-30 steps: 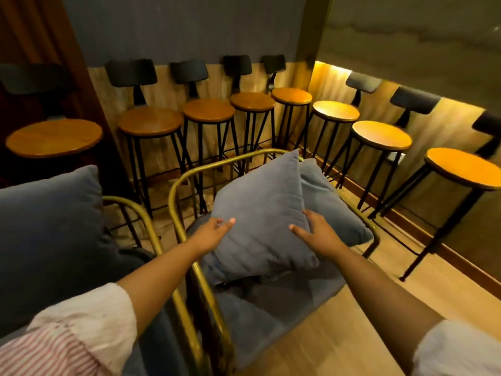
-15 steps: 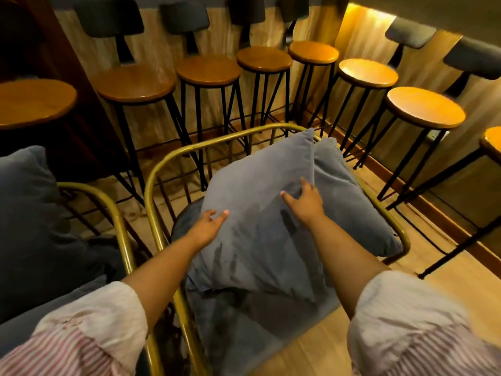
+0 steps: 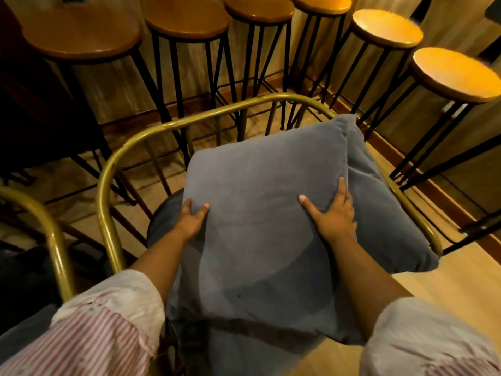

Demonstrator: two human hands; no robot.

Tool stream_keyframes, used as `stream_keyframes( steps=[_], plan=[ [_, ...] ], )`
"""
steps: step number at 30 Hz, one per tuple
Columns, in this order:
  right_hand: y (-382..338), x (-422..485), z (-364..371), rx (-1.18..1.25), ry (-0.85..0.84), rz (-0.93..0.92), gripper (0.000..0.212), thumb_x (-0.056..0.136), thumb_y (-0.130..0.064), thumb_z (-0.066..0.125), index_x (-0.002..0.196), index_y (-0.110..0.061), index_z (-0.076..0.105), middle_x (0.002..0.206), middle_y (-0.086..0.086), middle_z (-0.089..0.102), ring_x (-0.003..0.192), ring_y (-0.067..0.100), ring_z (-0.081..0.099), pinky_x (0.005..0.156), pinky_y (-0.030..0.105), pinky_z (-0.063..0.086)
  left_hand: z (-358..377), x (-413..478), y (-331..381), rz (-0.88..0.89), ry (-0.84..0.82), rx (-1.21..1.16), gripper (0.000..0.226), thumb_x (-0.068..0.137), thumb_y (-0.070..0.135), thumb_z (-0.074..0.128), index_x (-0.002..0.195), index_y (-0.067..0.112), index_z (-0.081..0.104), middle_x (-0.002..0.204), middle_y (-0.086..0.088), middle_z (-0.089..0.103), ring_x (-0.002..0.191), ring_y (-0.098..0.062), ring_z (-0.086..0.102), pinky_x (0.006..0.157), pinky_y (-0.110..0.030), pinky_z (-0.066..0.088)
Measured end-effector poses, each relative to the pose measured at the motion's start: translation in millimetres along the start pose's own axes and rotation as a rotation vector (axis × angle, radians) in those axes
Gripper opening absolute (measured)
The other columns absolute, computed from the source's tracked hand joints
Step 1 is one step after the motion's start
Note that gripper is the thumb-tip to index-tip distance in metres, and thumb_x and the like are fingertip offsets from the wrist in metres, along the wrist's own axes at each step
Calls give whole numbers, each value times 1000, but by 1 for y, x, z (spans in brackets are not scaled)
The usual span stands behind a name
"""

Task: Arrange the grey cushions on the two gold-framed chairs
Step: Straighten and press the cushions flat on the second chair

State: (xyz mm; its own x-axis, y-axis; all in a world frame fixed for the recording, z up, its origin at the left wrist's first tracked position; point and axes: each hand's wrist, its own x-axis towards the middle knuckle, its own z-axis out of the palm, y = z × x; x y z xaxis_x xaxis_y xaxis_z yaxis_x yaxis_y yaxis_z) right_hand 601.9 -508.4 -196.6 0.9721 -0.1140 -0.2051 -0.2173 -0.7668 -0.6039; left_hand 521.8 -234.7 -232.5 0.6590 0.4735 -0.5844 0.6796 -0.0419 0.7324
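1. Since the gold-framed chair (image 3: 168,126) wraps its rail round back & both sides, both cushions sit inside it; the 2nd chair's frame (image 3: 54,240) is just left.
2. Front grey cushion (image 3: 257,213): dead ahead, btwn the hands, tilted, long axis running away twd the back rail.
3. Rear grey cushion (image 3: 379,213): touching it behind/right, leaning on the right rail, nearer the right hand.
4. Left hand (image 3: 191,218) grips the front cushion's left edge, thumb on top; right hand (image 3: 333,218), fingers spread, holds its right edge.

Grey cushion (image 3: 265,213) partly over second cushion (image 3: 385,213); gold-framed chair (image 3: 189,119) beneath
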Motion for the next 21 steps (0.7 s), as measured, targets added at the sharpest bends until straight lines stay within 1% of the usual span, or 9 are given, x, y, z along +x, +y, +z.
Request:
stream_keyframes(
  steps=[2,6,9,12,14,16,18,19,21],
  plan=[
    [5,4,4,22,24,-13,111,67,-74,60,150,-40,-6,163,3,7,147,34,15,114,65,13,-3,13,-5,-12,10,-46,72,93,42,48,152,17,16,159,-13,22,142,-36,30,115,-43,28],
    [11,11,11,58,58,-32,109,69,-70,62,150,-39,-3,162,3,10,147,33,15,115,63,13,-6,28,-21,-43,14,-196,78,85,53,56,150,22,26,155,-8,32,138,-33,38,111,-44,34],
    [21,15,13,97,62,-34,110,67,-70,65,150,-41,-2,161,5,14,146,34,18,115,62,17,-5,30,-40,-105,-52,-265,86,79,62,55,151,28,22,156,-5,32,138,-32,38,110,-47,34],
    [31,21,10,153,19,-25,114,61,-73,67,149,-44,0,159,5,19,145,34,23,115,61,22,-2,32,-57,-134,-64,-313,97,70,69,58,150,29,22,155,-7,34,136,-34,39,110,-49,35],
    [37,18,4,200,-17,19,118,55,-77,68,147,-48,2,158,5,22,142,36,29,112,62,27,0,26,-60,-101,-7,-332,94,72,64,63,149,27,24,152,-9,38,133,-36,43,109,-51,37],
    [42,8,-8,268,-49,97,117,52,-77,71,145,-49,5,156,8,25,138,39,34,109,62,32,0,10,-55,-32,38,-332,94,70,59,68,148,27,27,150,-9,42,130,-35,47,107,-51,40],
    [41,-4,-22,375,-82,149,111,56,-70,74,144,-49,10,154,9,30,134,40,40,107,61,36,-3,-10,-43,30,29,-327,105,60,63,74,148,29,27,149,-7,43,129,-33,49,106,-50,42],
    [37,-9,-31,433,-88,145,108,59,-65,75,145,-46,13,152,8,34,132,38,43,107,59,38,-5,-20,-34,52,33,-329,106,60,62,75,148,28,27,149,-6,43,129,-32,48,106,-47,42],
    [23,-21,-52,511,-90,114,102,65,-57,77,146,-39,19,151,5,38,131,35,45,106,55,41,-13,-44,-12,79,73,-322,92,72,52,72,148,23,29,149,-7,43,131,-31,46,100,-37,42]
  ],
)
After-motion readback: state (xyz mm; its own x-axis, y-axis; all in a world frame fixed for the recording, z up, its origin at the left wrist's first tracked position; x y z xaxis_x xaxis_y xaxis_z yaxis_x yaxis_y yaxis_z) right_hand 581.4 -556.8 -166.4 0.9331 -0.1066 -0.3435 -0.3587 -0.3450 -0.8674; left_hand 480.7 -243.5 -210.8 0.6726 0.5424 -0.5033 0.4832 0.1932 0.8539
